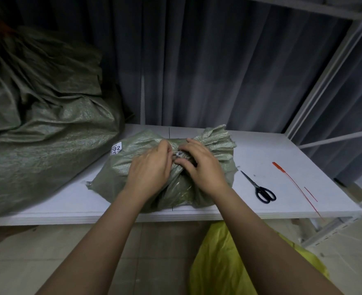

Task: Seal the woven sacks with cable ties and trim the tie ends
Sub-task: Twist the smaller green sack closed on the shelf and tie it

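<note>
A small green woven sack [120, 165] lies on the white shelf board [69, 201], its mouth gathered and fanned out toward the right. My left hand [150, 167] and my right hand [199, 165] both sit at the gathered neck, fingers curled, pinching a small pale cable tie piece [178, 154] between them. Most of the tie is hidden by my fingers. A white label [116, 148] with printed digits is stuck on the sack's left side. Black-handled scissors [259, 187] lie on the board right of the sack. A red cable tie [290, 179] lies further right.
A large filled green woven sack [37, 124] fills the left of the shelf. A short red offcut [310, 194] lies beside the red tie. A yellow plastic bag [222, 262] sits on the floor under the shelf edge. Metal rack posts [316, 81] stand at right, grey curtain behind.
</note>
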`<control>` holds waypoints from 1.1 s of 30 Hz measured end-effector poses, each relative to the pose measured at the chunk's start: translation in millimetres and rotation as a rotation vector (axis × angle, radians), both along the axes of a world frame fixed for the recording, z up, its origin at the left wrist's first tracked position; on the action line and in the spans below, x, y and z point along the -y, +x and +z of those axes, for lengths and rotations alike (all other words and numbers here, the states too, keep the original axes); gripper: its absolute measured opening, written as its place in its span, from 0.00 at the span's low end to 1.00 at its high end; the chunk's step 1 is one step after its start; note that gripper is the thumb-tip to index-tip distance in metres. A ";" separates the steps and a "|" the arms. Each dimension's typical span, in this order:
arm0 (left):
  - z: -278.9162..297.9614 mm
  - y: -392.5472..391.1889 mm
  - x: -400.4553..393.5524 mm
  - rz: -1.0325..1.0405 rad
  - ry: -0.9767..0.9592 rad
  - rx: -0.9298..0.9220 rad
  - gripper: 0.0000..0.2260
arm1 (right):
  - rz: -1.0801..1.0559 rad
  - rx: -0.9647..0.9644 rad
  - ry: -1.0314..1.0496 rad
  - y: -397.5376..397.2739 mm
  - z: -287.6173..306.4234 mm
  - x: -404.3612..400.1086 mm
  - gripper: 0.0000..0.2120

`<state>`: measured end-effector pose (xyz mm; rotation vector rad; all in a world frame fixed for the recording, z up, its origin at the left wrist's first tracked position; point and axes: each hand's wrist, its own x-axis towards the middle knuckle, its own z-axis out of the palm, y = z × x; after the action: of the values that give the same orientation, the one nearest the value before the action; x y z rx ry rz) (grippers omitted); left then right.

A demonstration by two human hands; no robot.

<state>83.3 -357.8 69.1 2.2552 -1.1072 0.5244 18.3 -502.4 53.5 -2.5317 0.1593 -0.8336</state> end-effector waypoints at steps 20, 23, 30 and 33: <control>10.2 -9.7 0.0 -0.027 0.012 -0.017 0.02 | 0.061 0.054 0.266 -4.5 -3.5 -4.1 0.03; 10.4 -9.9 -1.0 -0.044 -0.008 -0.031 0.01 | 0.037 0.018 0.249 -4.6 -1.8 -3.7 0.03; 9.8 -3.4 -0.1 -0.035 -0.054 -0.140 0.04 | 0.062 0.154 0.064 -6.0 -4.3 -1.8 0.04; 7.1 -3.4 1.3 -0.094 -0.110 -0.237 0.04 | 0.008 0.204 0.003 -4.7 -0.9 -4.5 0.04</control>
<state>79.8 -359.1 76.1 2.0956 -1.0319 0.2648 13.7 -497.9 52.5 -2.4241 0.0837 -1.0805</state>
